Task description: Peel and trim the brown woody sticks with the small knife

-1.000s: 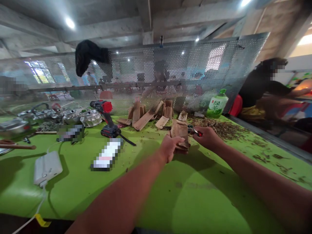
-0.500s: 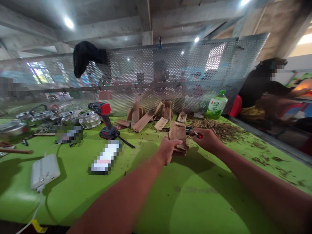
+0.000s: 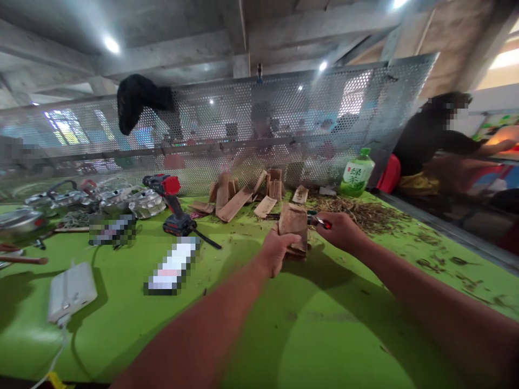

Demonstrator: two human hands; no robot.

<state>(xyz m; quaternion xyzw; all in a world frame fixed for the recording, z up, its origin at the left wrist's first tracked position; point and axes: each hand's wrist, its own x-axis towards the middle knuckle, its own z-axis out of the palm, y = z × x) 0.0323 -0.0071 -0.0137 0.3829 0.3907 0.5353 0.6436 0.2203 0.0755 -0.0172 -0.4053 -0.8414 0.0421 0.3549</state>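
My left hand (image 3: 274, 249) is closed round a small stack of flat brown pieces (image 3: 294, 226), held upright on the green table (image 3: 324, 324). My right hand (image 3: 340, 231) is closed on a small tool with red handles (image 3: 319, 220), its tip at the right edge of the stack. More brown pieces (image 3: 235, 197) lie in a loose pile behind, against the perforated metal screen (image 3: 251, 129).
A red cordless drill (image 3: 172, 208) stands left of the pile. A white power bank (image 3: 71, 292) with a cable, metal parts (image 3: 113, 197) and a green drink bottle (image 3: 357, 174) are on the table. Brown shavings (image 3: 365, 212) cover the right side. Another person (image 3: 441, 146) sits at right.
Both hands have held their grips on the stack and the tool. The view has shifted a little, so everything sits slightly lower and to the left.
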